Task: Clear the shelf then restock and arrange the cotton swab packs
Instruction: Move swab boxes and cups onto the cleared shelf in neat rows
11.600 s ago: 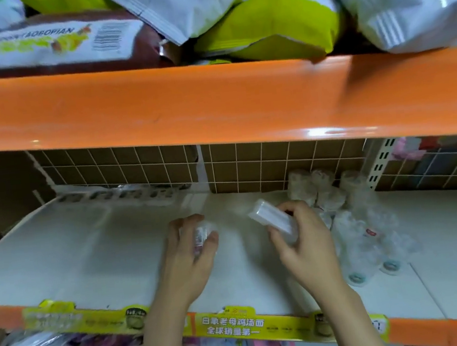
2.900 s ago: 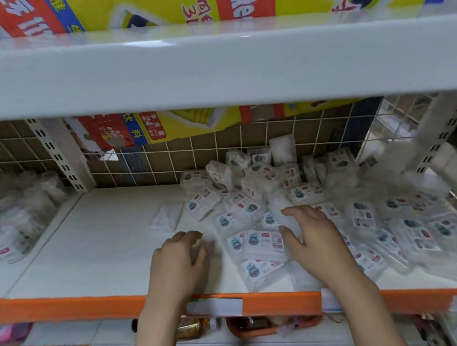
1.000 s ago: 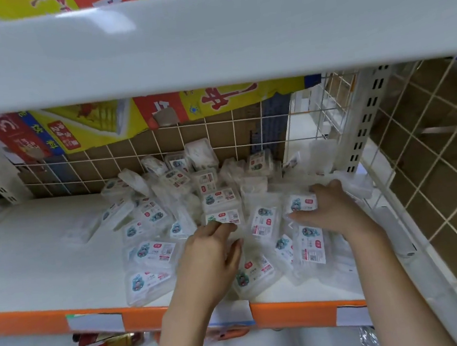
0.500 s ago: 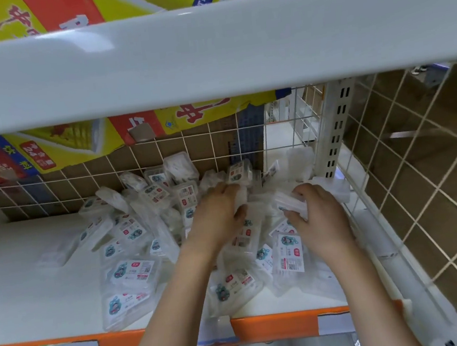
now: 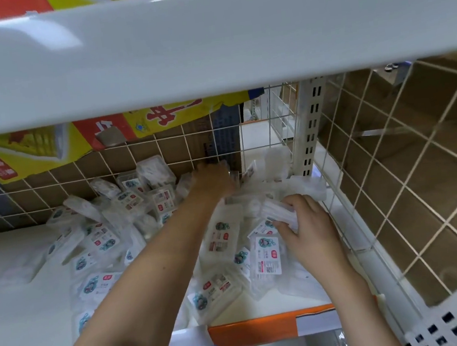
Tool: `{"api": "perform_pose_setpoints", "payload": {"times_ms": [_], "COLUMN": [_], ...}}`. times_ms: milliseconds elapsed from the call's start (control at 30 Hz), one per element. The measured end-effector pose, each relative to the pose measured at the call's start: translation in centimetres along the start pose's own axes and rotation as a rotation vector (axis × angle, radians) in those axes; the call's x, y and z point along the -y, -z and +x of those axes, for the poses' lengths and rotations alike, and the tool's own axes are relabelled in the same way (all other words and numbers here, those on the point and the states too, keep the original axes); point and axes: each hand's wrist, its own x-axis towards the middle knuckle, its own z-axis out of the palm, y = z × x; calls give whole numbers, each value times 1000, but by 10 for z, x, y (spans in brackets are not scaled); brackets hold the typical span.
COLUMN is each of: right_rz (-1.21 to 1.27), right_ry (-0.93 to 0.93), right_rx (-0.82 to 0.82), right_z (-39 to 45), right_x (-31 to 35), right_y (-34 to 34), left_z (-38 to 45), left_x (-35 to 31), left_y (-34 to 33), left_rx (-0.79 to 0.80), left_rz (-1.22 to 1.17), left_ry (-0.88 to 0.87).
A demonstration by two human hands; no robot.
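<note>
Several clear plastic cotton swab packs [image 5: 220,235] with white labels lie in a loose heap on the white shelf [image 5: 19,316], piled toward its right end and back. My left hand [image 5: 214,182] reaches far back into the heap near the wire grid, blurred, with its fingers on packs there; whether it grips one I cannot tell. My right hand [image 5: 309,229] is near the shelf's right end, fingers closed on a clear cotton swab pack [image 5: 279,214] held on its edge above the pile.
A white shelf board [image 5: 207,39] overhangs close above. A wire grid back panel [image 5: 146,156] and a wire side panel [image 5: 408,182] with a slotted upright [image 5: 310,130] bound the space. Yellow and red cartons [image 5: 49,146] show behind the grid. The shelf's front lip [image 5: 255,328] is orange.
The view shifted right from another shelf bay to this heap. In the last half second my left hand pushed further back into the pile, and my right hand kept the pack it lifted.
</note>
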Motion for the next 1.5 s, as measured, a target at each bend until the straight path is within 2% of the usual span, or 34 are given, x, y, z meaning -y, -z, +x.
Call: {"api": "perform_pose_setpoints", "payload": {"times_ms": [100,333,467,633,733,800,1033,1267,1500], "right_rz": [9,26,28,46,59,61,209,250,249], "right_ry": [-6,6,47,92,112,128,112,121,108], "right_rx": [-7,-19,-11,2,23,25,16,42,132], "right_z": [0,7,12,17,15,11,-12,-40,-66], "right_x": [0,9,21,44,65,81,162,251,306], "right_y": [0,-4,-10,-19,-29,-38,-80,-137,-187], "left_z": [3,6,-7,-66,-108,-132,-199,-232,-260], "left_x": [-5,7,20,41,65,88,190,298,365], "left_y": [-3,6,16,22,9,0,-20,-32,-42], "left_rx": [-12,-77,-209,-362,-525,-578,-595,-555,-487], "left_rz": [5,-91,-335,-577,-643,-668,-816,-839,-800], "left_ry": [28,-73,-33,20,-15,11,60,79,133]}}
